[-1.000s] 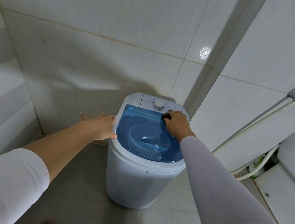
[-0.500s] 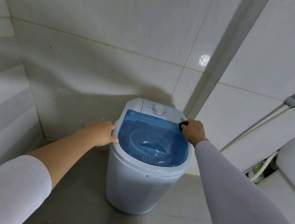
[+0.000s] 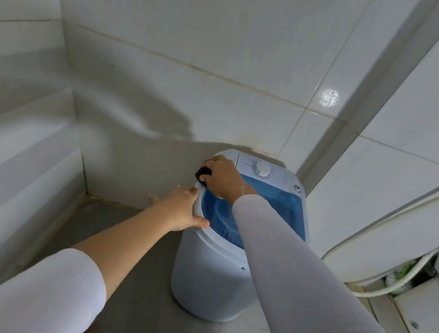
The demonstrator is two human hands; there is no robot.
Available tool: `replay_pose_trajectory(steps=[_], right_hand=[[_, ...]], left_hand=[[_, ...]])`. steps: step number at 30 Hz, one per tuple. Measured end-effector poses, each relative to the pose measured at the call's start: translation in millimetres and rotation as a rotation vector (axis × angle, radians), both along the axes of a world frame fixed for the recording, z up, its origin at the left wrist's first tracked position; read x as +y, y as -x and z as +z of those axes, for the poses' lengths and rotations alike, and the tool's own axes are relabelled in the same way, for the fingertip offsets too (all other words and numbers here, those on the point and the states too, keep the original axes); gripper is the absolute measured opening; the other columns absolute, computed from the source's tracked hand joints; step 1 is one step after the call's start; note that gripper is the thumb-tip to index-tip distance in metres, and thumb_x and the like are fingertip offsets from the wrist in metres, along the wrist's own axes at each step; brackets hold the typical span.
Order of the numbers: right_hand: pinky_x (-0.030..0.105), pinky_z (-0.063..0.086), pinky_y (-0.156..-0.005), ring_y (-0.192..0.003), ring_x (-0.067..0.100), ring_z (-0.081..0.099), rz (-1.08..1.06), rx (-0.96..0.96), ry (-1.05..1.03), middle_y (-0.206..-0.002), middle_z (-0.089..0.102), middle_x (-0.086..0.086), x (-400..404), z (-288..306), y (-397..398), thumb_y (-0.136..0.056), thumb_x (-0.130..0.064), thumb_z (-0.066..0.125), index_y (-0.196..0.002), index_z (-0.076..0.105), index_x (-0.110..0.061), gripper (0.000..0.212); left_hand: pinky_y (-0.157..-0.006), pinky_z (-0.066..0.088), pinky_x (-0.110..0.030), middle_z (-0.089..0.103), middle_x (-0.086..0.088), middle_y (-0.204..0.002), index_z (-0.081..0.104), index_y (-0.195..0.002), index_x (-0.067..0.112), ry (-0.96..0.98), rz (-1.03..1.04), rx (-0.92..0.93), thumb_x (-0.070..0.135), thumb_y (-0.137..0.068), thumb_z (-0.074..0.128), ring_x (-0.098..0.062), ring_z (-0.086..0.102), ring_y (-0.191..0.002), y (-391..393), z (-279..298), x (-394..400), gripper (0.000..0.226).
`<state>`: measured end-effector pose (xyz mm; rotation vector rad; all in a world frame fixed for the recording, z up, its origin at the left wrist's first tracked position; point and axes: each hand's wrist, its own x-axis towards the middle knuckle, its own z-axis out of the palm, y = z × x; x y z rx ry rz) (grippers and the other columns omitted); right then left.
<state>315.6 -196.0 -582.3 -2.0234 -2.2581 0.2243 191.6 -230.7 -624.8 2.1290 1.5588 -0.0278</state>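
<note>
A small white washing machine (image 3: 211, 279) with a blue see-through lid (image 3: 278, 211) and a white dial (image 3: 262, 169) stands on the grey floor in a tiled corner. My right hand (image 3: 222, 177) grips a small black sponge (image 3: 203, 175) and holds it on the machine's rear left rim. My left hand (image 3: 183, 207) holds the left side of the rim, thumb on top, fingers down the outside. My right forearm crosses over the lid and hides part of it.
White tiled walls close in behind and to the left of the machine. A white hose (image 3: 377, 287) runs along the right wall beside a white fixture (image 3: 429, 304). Grey floor (image 3: 137, 239) lies in front and to the left.
My right hand has carried the black sponge from the lid's right rear edge across to the rear left rim. My left hand stayed on the left rim. The camera has swung left.
</note>
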Motion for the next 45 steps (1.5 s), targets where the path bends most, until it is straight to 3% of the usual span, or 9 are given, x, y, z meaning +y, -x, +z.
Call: replay_pose_trajectory(steps=[5,19,34,41,45], right_hand=[[0.036,0.036,-0.103,-0.123,0.032,0.041,-0.016,-0.041,-0.002,-0.137,0.044,0.013,-0.4,-10.2,-1.7,-0.096,-0.023,0.045,-0.133,0.051,-0.011,0.039],[0.036,0.040,-0.102,-0.121,0.032,0.046,-0.215,-0.099,-0.061,-0.133,0.049,0.015,-23.6,-10.0,-59.1,-0.094,-0.016,0.050,-0.130,0.054,-0.012,0.036],[0.038,0.048,-0.097,-0.111,0.034,0.055,-0.469,0.025,-0.044,-0.125,0.058,0.014,-74.2,-5.0,-142.6,-0.089,-0.014,0.053,-0.117,0.064,-0.016,0.031],[0.034,0.045,-0.093,-0.112,0.033,0.056,-0.565,0.135,-0.057,-0.124,0.062,0.017,-91.0,-0.3,-157.2,-0.093,-0.013,0.048,-0.121,0.061,-0.007,0.031],[0.036,0.051,-0.090,-0.105,0.033,0.061,-0.653,0.134,0.008,-0.119,0.063,0.018,-88.3,11.2,-155.7,-0.092,-0.020,0.050,-0.118,0.061,-0.003,0.033]], left_hand=[[-0.111,0.010,-0.070,0.012,0.002,-0.162,0.007,-0.154,0.022,0.003,-0.004,0.053,0.061,-0.084,0.055,-0.022,0.000,-0.150,-3.6,5.2,-2.3,0.093],[-0.110,0.009,-0.071,0.007,0.006,-0.162,0.008,-0.153,0.019,0.012,-0.016,0.100,0.057,-0.087,0.054,-0.021,-0.003,-0.150,-5.4,17.6,-10.3,0.090],[-0.110,0.009,-0.071,0.006,0.005,-0.162,0.006,-0.153,0.021,-0.010,-0.009,0.128,0.060,-0.085,0.053,-0.022,-0.004,-0.150,-6.4,15.5,-9.3,0.091],[-0.111,0.010,-0.070,0.013,0.001,-0.161,0.013,-0.152,0.021,-0.008,0.026,0.094,0.059,-0.086,0.053,-0.025,0.001,-0.150,-6.5,13.5,-11.0,0.087],[-0.113,0.016,-0.065,0.022,-0.004,-0.159,0.021,-0.150,0.019,-0.014,0.082,0.030,0.061,-0.083,0.056,-0.027,0.012,-0.149,-2.4,4.2,-9.9,0.086]])
